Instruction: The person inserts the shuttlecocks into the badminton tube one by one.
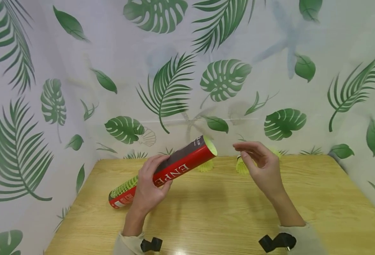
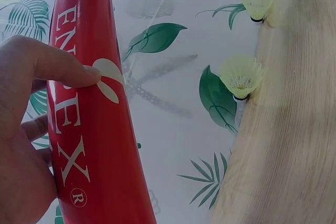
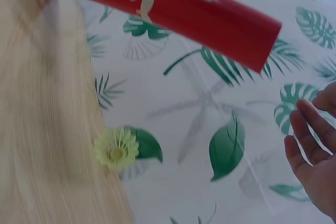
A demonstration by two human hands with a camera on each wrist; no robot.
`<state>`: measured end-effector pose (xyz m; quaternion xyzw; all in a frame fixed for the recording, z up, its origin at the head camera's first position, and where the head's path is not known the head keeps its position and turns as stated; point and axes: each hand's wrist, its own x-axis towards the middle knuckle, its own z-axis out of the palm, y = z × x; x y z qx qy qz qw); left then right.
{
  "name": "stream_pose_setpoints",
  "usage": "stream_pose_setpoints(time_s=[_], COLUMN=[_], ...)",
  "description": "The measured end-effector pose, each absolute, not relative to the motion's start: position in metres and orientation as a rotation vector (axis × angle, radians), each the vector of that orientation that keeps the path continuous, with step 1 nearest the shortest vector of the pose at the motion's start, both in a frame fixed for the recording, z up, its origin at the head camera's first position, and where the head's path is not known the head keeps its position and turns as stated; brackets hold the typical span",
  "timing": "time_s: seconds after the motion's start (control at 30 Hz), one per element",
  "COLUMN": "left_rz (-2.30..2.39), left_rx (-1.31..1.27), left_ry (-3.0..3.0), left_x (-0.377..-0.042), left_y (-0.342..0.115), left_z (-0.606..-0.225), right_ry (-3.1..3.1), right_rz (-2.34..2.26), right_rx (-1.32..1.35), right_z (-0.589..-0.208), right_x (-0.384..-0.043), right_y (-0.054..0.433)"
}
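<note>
My left hand [image 1: 150, 184] grips a red and dark grey shuttlecock tube [image 1: 184, 159] around its middle. The tube slants, its open mouth raised toward the right and its other end low at the left. Yellow netted skirts show along its lower part. In the left wrist view the thumb presses the red side of the tube. To the right of the mouth, my right hand [image 1: 265, 170] is raised with loosely bent fingers and nothing between them. Behind it is a yellow shuttlecock [image 1: 241, 166], partly hidden. Another shuttlecock [image 1: 205, 166] stands behind the tube's mouth.
Near the wooden table's [image 1: 213, 212] back edge, a further yellow shuttlecock [image 1: 275, 152] is mostly covered by the right hand. A leaf-patterned white cloth [image 1: 187, 106] rises behind the table and along its left side.
</note>
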<state>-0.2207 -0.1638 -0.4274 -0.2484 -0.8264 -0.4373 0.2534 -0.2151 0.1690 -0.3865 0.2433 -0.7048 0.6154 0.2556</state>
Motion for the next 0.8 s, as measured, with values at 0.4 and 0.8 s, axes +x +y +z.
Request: stream_pose_setpoints(time_s=[0.4, 0.8], left_rz=[-1.190, -1.177], left_rx=[-0.665, -0.661], left_ry=[-2.256, -2.245], left_x=[-0.223, -0.223], left_y=[-0.166, -0.165], left_z=[-0.427, -0.428], right_ry=[-2.049, -2.194], right_rz=[1.513, 1.372], right_rx=[0.474, 0.283], right_z=[-0.418, -0.448], right_x=[-0.230, -0.241], right_y=[0.220, 0.248])
